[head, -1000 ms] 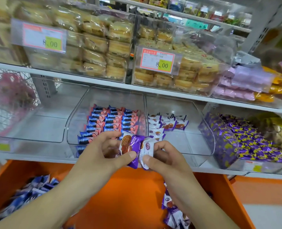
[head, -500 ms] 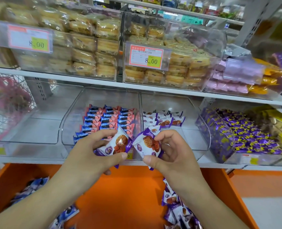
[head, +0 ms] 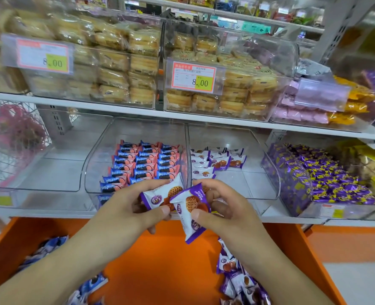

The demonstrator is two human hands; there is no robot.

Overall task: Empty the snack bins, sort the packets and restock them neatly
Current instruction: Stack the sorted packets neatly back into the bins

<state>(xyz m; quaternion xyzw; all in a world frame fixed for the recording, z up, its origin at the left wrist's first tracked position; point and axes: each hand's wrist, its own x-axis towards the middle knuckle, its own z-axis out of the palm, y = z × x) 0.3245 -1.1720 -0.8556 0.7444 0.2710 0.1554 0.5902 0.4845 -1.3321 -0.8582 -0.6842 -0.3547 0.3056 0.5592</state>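
We note a white lower shelf (head: 138, 213) bearing four clear bins side by side: one bare bin (head: 50, 172), one bin (head: 98, 164) with blue-and-pink packets in rows, one bin (head: 261, 164) partly filled with white-purple packets, one bin (head: 292, 186) heaped with purple sweets.

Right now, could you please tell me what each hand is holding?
Left hand: closed on a waffle packet.
Right hand: closed on another waffle packet.

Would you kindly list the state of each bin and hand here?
Left bin: empty.
Middle bin: partly filled, neat rows.
Waffle bin: few packets, back left.
Purple bin: full.
Left hand: holding one waffle packet.
Right hand: holding another.
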